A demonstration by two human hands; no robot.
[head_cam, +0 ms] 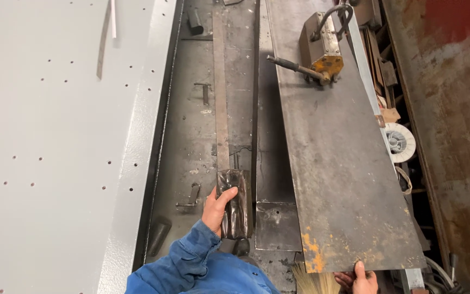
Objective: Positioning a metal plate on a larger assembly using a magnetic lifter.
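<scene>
My left hand, in a blue sleeve, grips a dark, shiny wrapped block at the near end of a long narrow steel strip that runs away from me. My right hand holds the near edge of a large rusty steel plate, with a thumb on top by a patch of orange rust. A lifting magnet with a yellow base, a lever handle and a shackle sits on the far end of that plate.
A big grey painted panel with small drilled holes fills the left. Between the panel and the plate lies a dark steel bed with clamps and a smaller plate piece. A white wire spool and scrap lie on the right beside rusty sheet.
</scene>
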